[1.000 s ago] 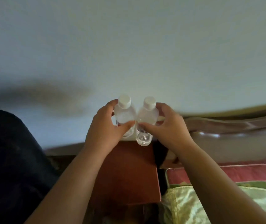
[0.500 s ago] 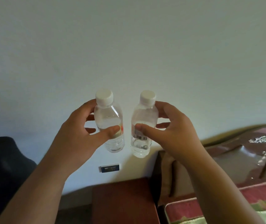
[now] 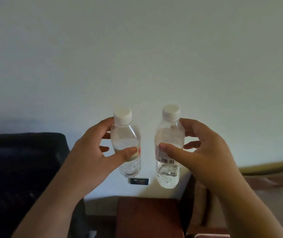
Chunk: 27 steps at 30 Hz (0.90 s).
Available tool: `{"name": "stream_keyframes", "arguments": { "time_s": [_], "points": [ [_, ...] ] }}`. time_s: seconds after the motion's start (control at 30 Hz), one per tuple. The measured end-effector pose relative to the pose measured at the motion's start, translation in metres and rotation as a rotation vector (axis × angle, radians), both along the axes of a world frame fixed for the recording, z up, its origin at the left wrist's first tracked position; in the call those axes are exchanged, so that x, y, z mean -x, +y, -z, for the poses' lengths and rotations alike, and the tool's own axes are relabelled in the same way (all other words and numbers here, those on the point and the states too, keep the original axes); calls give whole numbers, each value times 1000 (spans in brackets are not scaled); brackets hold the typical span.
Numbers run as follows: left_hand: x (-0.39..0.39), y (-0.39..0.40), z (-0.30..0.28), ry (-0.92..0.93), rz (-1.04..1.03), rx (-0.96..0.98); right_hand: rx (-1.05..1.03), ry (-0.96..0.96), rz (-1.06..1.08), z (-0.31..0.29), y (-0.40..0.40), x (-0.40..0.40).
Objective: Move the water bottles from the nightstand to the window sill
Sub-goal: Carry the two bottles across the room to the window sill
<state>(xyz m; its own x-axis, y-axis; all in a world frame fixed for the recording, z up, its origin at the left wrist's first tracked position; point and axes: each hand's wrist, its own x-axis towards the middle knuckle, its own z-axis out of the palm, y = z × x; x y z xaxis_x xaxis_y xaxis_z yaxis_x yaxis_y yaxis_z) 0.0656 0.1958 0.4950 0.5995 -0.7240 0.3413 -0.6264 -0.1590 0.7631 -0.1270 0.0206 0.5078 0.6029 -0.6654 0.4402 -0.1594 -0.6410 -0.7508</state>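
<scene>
Bottles moved apart | left hand (image 3: 92, 157) grips left bottle (image 3: 127, 145) | right hand (image 3: 200, 157) grips right bottle (image 3: 169, 152), seemingly upright

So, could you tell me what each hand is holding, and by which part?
Each holds a clear plastic white-capped water bottle by its body: left hand one, right hand another.

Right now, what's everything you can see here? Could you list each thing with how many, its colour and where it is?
water bottles: 2, clear with white caps, held upright in the air before the wall, left one, right one, apart from each other
nightstand: 1, reddish-brown, bottom centre, below the bottles
wall: 1, pale grey-white, fills the background
socket plate: 1, dark, low on the wall between the bottles
dark chair: 1, black, left
bed: 1, brownish, right
left hand: 1, grips the left bottle
right hand: 1, grips the right bottle
</scene>
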Motion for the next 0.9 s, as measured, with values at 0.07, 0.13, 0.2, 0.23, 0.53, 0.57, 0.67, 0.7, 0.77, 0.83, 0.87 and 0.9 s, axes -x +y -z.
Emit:
{"name": "stream_keyframes", "arguments": {
  "time_s": [0.07,0.13,0.2,0.23,0.53,0.57,0.67,0.7,0.77,0.83,0.87,0.9],
  "points": [
    [-2,14,-1,0,-70,-15,14,26,-63,1,2,-13],
    [-2,27,-2,9,-131,-3,21,39,-137,3,2,-27],
    [1,39,-2,32,-196,8,11,39,-221,6,2,-40],
    [4,45,-2,36,-229,9,6,42,-264,7,2,-46],
    [48,86,6,22,-634,-99,-16,98,-641,22,7,-92],
    [55,91,9,24,-686,-107,-10,112,-680,26,10,-97],
    [80,110,20,72,-832,-137,-13,170,-822,39,23,-110],
    [90,117,23,87,-873,-151,-22,179,-873,43,29,-113],
    [110,128,28,96,-954,-164,-27,178,-973,50,43,-117],
    [131,140,31,119,-1022,-164,-39,173,-1059,55,59,-119],
    [141,145,32,135,-1057,-175,-56,175,-1100,56,69,-119],
    [152,152,32,149,-1094,-188,-72,179,-1139,57,78,-117]
  ]
}}
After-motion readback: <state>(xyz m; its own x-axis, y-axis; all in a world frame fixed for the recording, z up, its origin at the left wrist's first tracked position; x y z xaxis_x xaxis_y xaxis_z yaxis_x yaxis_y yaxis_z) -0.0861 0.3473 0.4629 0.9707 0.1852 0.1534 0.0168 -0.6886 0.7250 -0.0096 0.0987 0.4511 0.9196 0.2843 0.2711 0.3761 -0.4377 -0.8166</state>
